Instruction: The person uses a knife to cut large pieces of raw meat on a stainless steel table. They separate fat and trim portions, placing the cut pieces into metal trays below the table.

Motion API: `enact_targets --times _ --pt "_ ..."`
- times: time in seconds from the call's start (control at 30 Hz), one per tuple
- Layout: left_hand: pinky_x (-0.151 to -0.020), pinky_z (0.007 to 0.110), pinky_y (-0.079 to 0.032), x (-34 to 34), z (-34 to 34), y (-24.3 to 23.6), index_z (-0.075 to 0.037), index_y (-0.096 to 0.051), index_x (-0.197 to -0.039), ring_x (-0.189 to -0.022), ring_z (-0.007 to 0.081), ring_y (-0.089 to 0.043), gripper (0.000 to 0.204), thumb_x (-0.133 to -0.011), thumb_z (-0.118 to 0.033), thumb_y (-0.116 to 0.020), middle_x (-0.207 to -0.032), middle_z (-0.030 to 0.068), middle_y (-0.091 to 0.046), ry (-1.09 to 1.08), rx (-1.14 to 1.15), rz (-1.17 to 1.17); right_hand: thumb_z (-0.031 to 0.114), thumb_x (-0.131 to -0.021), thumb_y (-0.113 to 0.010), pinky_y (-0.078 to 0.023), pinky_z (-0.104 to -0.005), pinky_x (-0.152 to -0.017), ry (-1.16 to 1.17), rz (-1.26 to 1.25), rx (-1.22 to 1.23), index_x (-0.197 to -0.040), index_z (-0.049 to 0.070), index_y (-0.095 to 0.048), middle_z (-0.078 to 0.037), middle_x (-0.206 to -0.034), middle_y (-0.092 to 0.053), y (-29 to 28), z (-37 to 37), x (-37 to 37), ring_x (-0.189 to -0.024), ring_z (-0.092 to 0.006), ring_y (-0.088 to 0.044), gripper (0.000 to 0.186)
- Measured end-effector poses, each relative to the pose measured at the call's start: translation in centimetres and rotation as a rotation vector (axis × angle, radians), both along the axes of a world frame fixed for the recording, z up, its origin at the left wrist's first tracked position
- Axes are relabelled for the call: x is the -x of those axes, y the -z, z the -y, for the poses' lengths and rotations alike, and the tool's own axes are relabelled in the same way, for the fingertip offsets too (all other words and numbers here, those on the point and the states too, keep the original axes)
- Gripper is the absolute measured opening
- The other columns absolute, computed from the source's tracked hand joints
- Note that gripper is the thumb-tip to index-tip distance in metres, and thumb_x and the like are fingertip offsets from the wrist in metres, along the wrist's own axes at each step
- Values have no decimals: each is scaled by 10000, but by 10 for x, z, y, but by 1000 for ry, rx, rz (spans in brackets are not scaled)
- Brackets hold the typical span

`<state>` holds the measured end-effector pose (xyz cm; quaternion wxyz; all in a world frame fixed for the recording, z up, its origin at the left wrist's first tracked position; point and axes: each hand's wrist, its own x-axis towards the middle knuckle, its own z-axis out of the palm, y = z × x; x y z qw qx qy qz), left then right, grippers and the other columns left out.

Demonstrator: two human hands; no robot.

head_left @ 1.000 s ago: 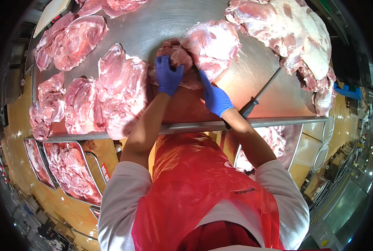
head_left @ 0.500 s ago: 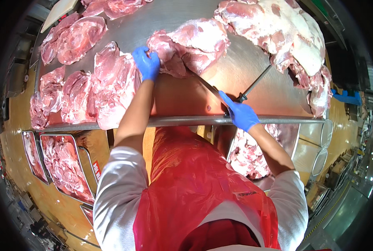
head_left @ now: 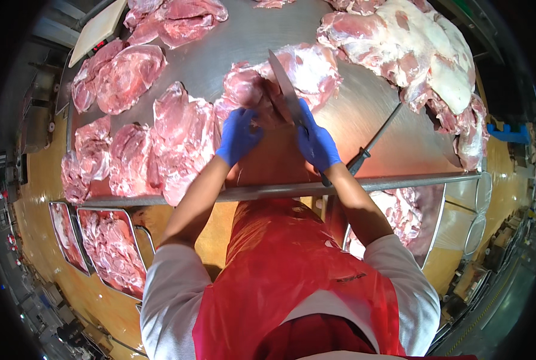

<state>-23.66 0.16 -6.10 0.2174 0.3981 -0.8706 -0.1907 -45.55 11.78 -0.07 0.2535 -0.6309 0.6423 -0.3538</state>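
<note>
My right hand grips a long knife, its blade pointing away from me over a cut of meat with a pale, fatty right side. My left hand is at that meat's lower left edge, fingers loosely curled and apart, with nothing clearly in them. To the right, a sharpening rod with a black handle lies diagonally on the steel table.
Several raw cuts line the left side. A large fatty piece lies at right. A pale board sits at the far left corner. Metal trays of meat stand below the table's front edge at both sides.
My right hand has brought the knife upright from a lower slant over the meat, moving left and up. My left hand has shifted right and down from the meat's left side.
</note>
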Motion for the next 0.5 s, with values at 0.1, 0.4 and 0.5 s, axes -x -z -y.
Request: enact_targets --times 0.1,0.4,0.5 --pt "-830 502 -487 2 56 -62 -90 -581 -1189 -1015 410 -574 540 -697 -233 -751 -1138 187 -596 -16 148 -108 76 -938 -486 -485 -460 -665 17 119 -49 -1556 265 -189 -272 -847 -626 23 42 -2 -725 -441 -618 712" --pt "-957 517 -444 33 79 -5 -172 -596 -1172 -1140 427 -511 553 -673 -331 -775 -1299 197 -489 -298 -47 -137 166 -902 -543 -490 -544 -737 130 -284 -297 -1552 231 -173 -326 -933 -647 30 162 -46 -826 -476 -644 751" --pt "-951 493 -422 15 96 16 -125 -602 -1122 -1127 362 -522 519 -659 -299 -761 -1232 161 -525 -244 148 -226 84 -871 -499 -496 -555 -721 63 -271 -467 -1563 291 -115 -281 -918 -656 15 54 -55 -796 -464 -643 818"
